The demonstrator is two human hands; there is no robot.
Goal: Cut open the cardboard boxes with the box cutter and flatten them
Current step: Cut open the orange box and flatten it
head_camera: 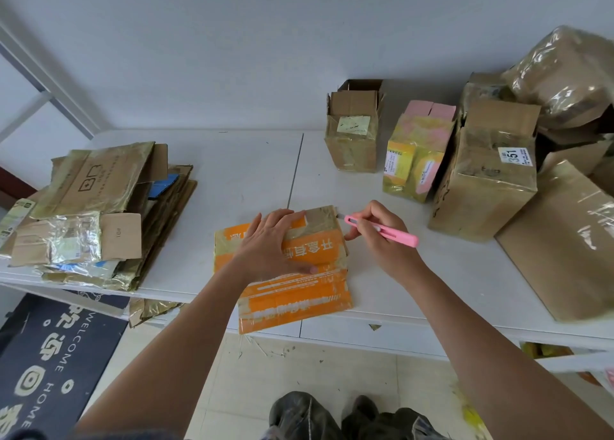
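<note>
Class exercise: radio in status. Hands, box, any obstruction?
Left hand pressing orange box flat. Right hand gripping pink cutter, tip at taped corner. Nothing obstructing.

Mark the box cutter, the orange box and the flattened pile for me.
box cutter (382, 231), head view, mid pink handle.
orange box (319, 250), head view, top face.
flattened pile (96, 180), head view, top sheet.

bench (252, 160) bare mid-back, between stack and boxes | left: flattened stack (99, 214) | right: upright boxes (432, 160) crowd wall to front edge | front-center: orange box (299, 290)
</note>
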